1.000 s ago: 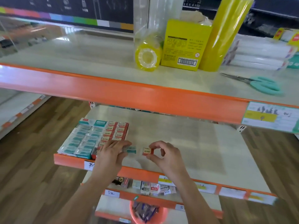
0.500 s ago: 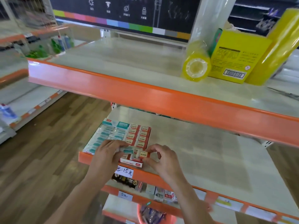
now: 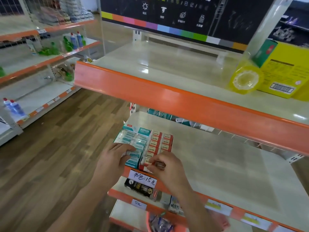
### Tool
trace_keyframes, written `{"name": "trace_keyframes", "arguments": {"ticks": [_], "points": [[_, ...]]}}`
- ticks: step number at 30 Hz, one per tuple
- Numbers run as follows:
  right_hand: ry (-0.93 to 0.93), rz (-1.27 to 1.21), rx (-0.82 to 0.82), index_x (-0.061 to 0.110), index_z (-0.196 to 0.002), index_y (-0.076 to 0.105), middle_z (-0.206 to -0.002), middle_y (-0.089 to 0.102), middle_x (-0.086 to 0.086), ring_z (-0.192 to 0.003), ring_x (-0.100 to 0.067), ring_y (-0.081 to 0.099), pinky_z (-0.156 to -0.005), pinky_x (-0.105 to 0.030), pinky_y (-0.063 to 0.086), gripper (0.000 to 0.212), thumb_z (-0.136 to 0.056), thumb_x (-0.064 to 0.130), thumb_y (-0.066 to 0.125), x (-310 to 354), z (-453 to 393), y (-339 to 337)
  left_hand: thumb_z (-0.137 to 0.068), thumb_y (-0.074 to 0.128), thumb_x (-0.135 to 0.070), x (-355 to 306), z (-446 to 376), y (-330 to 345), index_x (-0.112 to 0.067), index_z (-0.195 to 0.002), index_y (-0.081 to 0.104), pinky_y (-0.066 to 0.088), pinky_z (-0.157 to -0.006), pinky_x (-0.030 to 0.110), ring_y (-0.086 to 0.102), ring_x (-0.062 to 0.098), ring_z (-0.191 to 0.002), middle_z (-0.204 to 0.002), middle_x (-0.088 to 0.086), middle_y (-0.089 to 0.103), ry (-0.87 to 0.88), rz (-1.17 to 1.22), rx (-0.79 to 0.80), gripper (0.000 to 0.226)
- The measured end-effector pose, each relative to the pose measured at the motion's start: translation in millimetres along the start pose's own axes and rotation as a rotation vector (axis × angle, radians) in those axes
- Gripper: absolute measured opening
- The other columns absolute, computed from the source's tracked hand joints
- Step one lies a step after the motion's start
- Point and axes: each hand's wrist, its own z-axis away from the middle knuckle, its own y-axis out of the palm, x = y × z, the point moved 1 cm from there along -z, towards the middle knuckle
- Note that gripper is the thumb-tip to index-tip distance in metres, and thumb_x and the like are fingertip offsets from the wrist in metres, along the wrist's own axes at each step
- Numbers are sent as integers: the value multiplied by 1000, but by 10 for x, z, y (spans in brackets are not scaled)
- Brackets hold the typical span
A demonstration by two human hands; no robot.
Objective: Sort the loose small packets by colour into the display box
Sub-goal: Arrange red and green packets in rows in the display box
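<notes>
We have brought both packets to the display box (image 3: 164,144): left hand (image 3: 111,162) presses a teal packet (image 3: 133,154) flat-fingered, right hand (image 3: 168,169) pinches a red packet (image 3: 146,161) into its row.

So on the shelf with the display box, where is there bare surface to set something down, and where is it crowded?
The middle shelf is bare right of the display box, out to its orange front lip. The upper shelf is bare left of the yellow tape roll. It is crowded at the box's front edge, where the left hand and right hand work on the packets.
</notes>
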Motion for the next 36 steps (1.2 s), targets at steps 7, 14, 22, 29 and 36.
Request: {"name": "trace_keyframes", "arguments": {"ticks": [7,14,22,29,36], "points": [[-38,74,-43,32,-91,71,-95,62,24,-96,1,53,-82,-24,47,13,-81,37,77,67,-2,83,-85,66,-8,97,-35,-21,-29,-104,67,47,-78,23,50,8,-105,-107,-19,62,31,6,15,29],[-25,76,-107,30,-87,73,-99,56,28,-101,3,50,-83,-9,38,12,-81,40,75,75,17,151,-87,65,-12,177,-182,13,-28,-103,67,44,-82,22,50,9,-105,-108,-18,66,90,-19,43,23],[-25,59,-250,27,-95,73,-103,59,23,-105,1,51,-87,-12,41,18,-87,41,65,136,68,187,-87,64,-9,163,-601,152,-19,-104,70,49,-85,32,52,16,-109,-109,-8,69,124,-13,75,21],[-14,72,-316,24,-94,72,-98,64,19,-99,-3,53,-83,-11,42,9,-85,22,73,159,59,180,-86,62,-1,187,-810,252,-15,-102,71,46,-76,30,53,21,-101,-100,-2,70,155,13,85,23],[-1,135,-325,23,-99,72,-100,66,17,-101,-2,53,-87,-5,36,13,-86,24,71,164,-5,164,-88,60,-1,182,-921,330,-12,-107,70,45,-79,32,52,21,-105,-104,0,69,94,4,138,25]]}}
